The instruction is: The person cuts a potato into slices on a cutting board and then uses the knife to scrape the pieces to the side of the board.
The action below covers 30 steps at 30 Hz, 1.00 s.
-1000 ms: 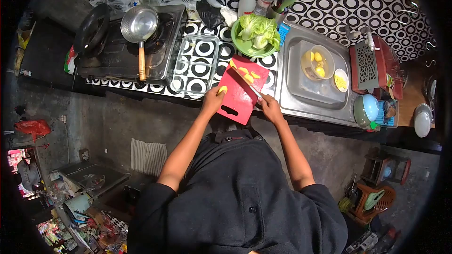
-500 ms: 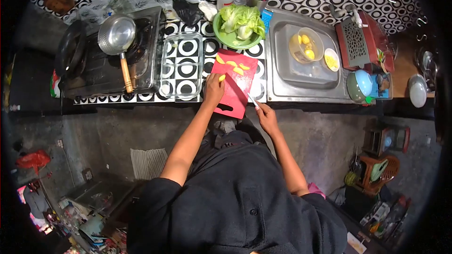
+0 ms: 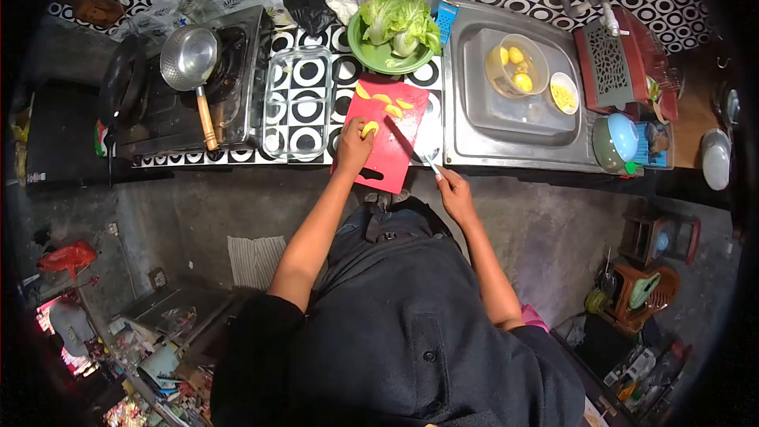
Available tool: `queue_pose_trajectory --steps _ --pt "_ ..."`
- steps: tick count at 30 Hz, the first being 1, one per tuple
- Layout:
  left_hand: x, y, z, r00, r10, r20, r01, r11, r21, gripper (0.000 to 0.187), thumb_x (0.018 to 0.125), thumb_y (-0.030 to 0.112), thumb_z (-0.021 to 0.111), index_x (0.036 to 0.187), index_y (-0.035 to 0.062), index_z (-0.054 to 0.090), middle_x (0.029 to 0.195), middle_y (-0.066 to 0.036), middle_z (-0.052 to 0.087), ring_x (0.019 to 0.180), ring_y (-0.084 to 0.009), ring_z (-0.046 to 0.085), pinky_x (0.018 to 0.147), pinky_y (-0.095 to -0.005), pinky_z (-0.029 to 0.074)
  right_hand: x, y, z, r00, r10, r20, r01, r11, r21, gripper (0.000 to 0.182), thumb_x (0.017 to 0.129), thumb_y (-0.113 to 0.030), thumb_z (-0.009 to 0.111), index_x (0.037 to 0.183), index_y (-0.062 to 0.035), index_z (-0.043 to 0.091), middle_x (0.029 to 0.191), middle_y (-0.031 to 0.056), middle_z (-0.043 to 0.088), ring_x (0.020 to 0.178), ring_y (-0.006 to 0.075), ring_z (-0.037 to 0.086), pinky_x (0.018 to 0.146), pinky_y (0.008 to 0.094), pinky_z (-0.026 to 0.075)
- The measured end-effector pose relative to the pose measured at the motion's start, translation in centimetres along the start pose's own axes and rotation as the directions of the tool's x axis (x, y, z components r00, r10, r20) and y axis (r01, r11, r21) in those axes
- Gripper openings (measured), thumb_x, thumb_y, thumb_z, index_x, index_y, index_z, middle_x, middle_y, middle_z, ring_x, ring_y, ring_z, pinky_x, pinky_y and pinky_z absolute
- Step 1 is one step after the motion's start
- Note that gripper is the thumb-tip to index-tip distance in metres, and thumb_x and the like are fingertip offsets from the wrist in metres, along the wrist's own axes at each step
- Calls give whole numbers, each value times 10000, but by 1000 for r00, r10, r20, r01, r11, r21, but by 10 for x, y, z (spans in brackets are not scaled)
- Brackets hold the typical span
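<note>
A red cutting board [image 3: 386, 146] lies at the counter's front edge, with several yellow potato wedges [image 3: 383, 99] spread over its far half. Fingers of my left hand [image 3: 353, 150] close on another yellow potato piece [image 3: 370, 127] at the board's left side. My right hand [image 3: 457, 196] grips the handle of a knife [image 3: 428, 160], just off the board's right edge. The knife's blade points up and left, toward the board and the held piece. My right palm and lower fingers are partly hidden from above.
Behind the board stands a green bowl of lettuce [image 3: 368, 54]. A glass dish [image 3: 299, 156] is left of it, then a stove with a saucepan [image 3: 190, 57]. In the sink at right are a tub of whole potatoes [image 3: 496, 83] and a small bowl of cut pieces [image 3: 564, 103].
The view has shifted slightly. My right hand with the knife has drawn a little away from the board. The piece in my left hand has turned and shows more of its face.
</note>
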State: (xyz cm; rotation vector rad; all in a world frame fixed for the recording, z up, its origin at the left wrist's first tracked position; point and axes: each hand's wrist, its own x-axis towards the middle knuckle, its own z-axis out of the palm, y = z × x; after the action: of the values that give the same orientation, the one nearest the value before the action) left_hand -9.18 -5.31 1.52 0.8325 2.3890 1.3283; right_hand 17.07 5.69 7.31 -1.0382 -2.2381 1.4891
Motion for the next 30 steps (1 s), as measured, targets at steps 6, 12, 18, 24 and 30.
queue_pose_trajectory --steps 6,12,18,24,30 --pt "-14 19 -4 998 65 15 -66 986 150 408 792 6 751 1166 13 589 1063 -171 617 1018 -342 622 873 -413 518 14 7 -13 996 -5 88 2 999 35 301 992 -153 580 1250 -22 665 856 177 628 794 314 626 765 370 487" --pt "-17 23 4 999 -32 -9 33 992 120 469 789 -18 748 1214 5 551 1080 -189 594 983 -344 617 836 -426 517 20 19 -17 981 2 195 -14 998 59 319 996 -174 577 1250 0 660 999 225 681 910 356 664 838 385 499" --pt "-14 35 15 990 143 -21 -131 952 275 379 793 -20 695 1151 0 576 1053 -210 557 1050 -404 545 913 -479 466 31 16 -27 979 -5 203 3 1000 12 322 997 -181 577 1247 3 659 1006 221 688 929 360 669 859 377 498" --pt "-9 40 8 970 244 13 -226 876 426 341 795 5 695 1118 -8 588 1083 -204 534 1073 -388 526 925 -469 462 32 15 -21 995 34 99 -39 998 49 321 993 -167 576 1251 5 658 992 216 688 918 338 671 866 361 497" --pt "-14 36 -6 953 283 105 -300 930 213 351 809 48 717 1127 -8 578 1112 -193 530 1090 -386 528 943 -449 464 24 15 -8 997 -64 41 63 997 39 308 1003 -144 580 1266 -8 666 805 98 619 723 163 577 698 314 479"
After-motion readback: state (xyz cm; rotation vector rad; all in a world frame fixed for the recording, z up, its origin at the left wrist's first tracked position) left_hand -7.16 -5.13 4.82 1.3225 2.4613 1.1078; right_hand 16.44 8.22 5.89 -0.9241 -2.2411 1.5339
